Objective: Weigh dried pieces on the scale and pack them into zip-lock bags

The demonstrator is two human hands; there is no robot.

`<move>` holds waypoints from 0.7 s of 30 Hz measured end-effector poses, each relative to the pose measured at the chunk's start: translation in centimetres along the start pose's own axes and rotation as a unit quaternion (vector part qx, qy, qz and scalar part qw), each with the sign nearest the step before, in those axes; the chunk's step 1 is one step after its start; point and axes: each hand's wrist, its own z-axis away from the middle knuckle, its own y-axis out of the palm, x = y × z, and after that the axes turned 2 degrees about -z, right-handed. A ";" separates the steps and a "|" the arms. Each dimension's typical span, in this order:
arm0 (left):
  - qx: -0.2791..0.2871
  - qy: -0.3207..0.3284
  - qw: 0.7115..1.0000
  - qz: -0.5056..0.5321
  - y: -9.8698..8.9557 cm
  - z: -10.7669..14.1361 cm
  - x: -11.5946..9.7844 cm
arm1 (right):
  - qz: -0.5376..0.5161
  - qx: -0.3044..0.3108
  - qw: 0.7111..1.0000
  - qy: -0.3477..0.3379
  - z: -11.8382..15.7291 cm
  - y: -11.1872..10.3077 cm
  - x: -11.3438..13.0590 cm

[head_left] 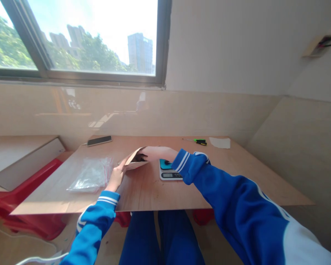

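Note:
A brown paper bag [138, 165] lies on its side on the table, its mouth spread and facing right. My left hand [117, 175] is closed on the bag's near left edge. From the right, my right hand [147, 152] reaches into the mouth of the bag, where dark contents show; its fingers are hidden inside. Beneath my right forearm stands a white kitchen scale [163, 176] with a teal top and a small display. Something dark rests on the teal top, mostly covered by my wrist.
Left of the bag lie clear plastic zip bags [92, 174]. Toward the wall are a phone [99, 140], screwdrivers [200, 142] and a scrap of white paper [220, 143]. A red stool [41, 176] supports a board at left. The wooden table [237, 184] ends just before my legs.

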 end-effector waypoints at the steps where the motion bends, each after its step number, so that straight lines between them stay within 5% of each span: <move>1: 0.004 0.002 1.000 -0.001 0.0 0.0 0.0 | 0.012 -0.005 1.000 0.006 0.1 0.3 -0.1; 6: 0.016 0.000 1.000 -0.001 -0.2 0.1 -0.2 | 0.156 -0.014 0.985 0.076 0.9 1.3 0.4; 13: 0.017 0.001 1.000 0.004 -0.2 0.0 -0.2 | 0.154 -0.044 0.987 0.018 3.1 -0.2 2.9; 16: 0.016 -0.003 1.000 0.004 -0.1 -0.2 0.0 | 0.009 -0.176 0.984 0.027 5.3 -1.2 3.0; 21: -0.002 -0.041 0.999 -0.012 -0.2 -1.2 0.3 | -0.195 -0.445 0.868 0.106 9.7 0.3 -0.4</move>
